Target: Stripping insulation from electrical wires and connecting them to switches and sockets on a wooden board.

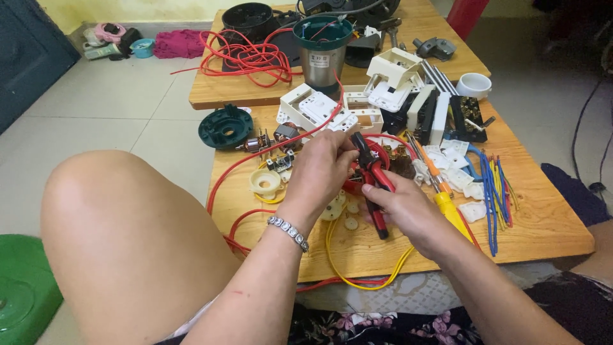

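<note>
My right hand (408, 211) grips red-handled pliers (372, 176) over a low wooden table (543, 223). The black jaws point up toward my left hand (322, 169). My left hand, with a bracelet on its wrist, pinches something small at the jaws; what it is stays hidden by the fingers. A red round part (377, 153) sits just behind the pliers. A red wire (255, 156) runs from the pinched spot up toward a metal cylinder with a green top (321, 51).
White switch housings (332, 108), a green round cap (225, 126), a yellow-handled screwdriver (447, 204), a bunch of blue and mixed wires (491, 191) and yellow wire (370, 275) lie on the table. My bare knee (121, 236) rises at left. A green stool (19, 287) stands on the floor.
</note>
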